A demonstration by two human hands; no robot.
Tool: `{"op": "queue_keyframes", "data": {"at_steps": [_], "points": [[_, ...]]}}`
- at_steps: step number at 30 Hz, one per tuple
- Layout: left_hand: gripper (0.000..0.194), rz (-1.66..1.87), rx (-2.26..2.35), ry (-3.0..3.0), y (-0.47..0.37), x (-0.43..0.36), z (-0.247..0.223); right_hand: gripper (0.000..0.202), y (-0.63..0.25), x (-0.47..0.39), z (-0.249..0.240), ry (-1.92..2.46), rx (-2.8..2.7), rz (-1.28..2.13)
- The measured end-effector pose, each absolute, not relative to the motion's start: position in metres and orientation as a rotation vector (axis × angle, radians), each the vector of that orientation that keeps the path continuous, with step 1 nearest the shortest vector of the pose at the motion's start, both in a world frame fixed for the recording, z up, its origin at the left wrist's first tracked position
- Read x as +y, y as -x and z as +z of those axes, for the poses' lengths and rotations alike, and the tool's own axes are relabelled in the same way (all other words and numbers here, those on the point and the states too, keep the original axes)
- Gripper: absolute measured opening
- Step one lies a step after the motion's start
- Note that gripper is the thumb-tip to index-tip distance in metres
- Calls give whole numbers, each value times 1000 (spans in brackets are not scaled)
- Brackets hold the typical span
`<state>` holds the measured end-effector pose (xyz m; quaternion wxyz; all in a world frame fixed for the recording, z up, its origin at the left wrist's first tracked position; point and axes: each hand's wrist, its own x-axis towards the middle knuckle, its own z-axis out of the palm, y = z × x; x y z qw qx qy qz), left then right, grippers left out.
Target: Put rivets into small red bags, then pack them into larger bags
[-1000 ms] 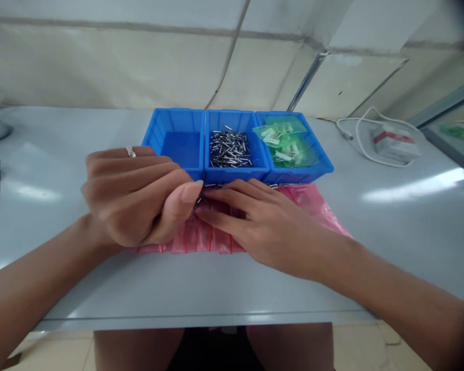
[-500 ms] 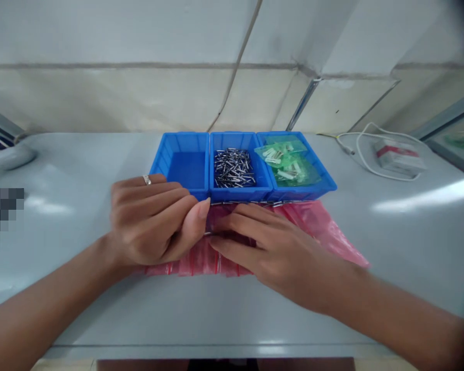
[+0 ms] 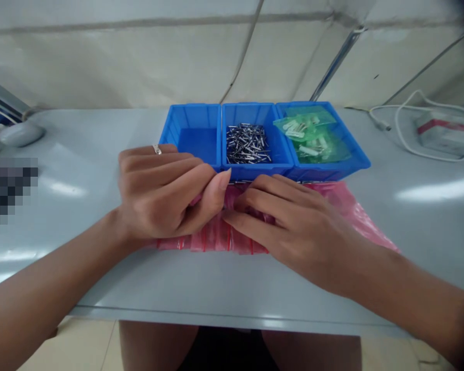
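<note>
My left hand point(image 3: 166, 193), with a ring on one finger, is curled closed above the left part of the overlapping pink plastic bags point(image 3: 220, 234). Whatever lies between its thumb and fingers is hidden. Close beside it, my right hand point(image 3: 294, 219) bends over the same bags, thumb and index finger drawn together near the left thumb. A tiny glint shows at those tips, too small to name. Thin metal pins lie along the far edge of the bags, partly covered by my hands. Behind them, loose metal pins point(image 3: 248, 144) fill part of the middle blue bin point(image 3: 257, 169).
An empty blue bin point(image 3: 193, 109) stands left of the pins. The right blue bin point(image 3: 332, 172) holds green bags point(image 3: 325, 147) with white pieces. A white cable point(image 3: 406, 149) loops around a white and red box point(image 3: 444, 131). A grey mouse point(image 3: 21, 134) rests at the left.
The view has tilted down, so bins and bags appear higher and more of my lap shows. Both hands keep nearly the same pose; the pin glimpsed between them is now mostly hidden.
</note>
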<state>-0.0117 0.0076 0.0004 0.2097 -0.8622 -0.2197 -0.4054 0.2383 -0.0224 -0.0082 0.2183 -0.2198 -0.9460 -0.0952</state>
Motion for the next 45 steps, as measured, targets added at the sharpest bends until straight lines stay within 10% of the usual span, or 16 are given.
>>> {"op": "queue_keyframes", "data": {"at_steps": [9,45], "points": [[9,-1043,-590,2454,8,7,1,19,-239,-25,9,821,-2130,273],[39,-1168,-668,2363,17,8,-7,19,-252,-2,16,929,-1395,1073]]}}
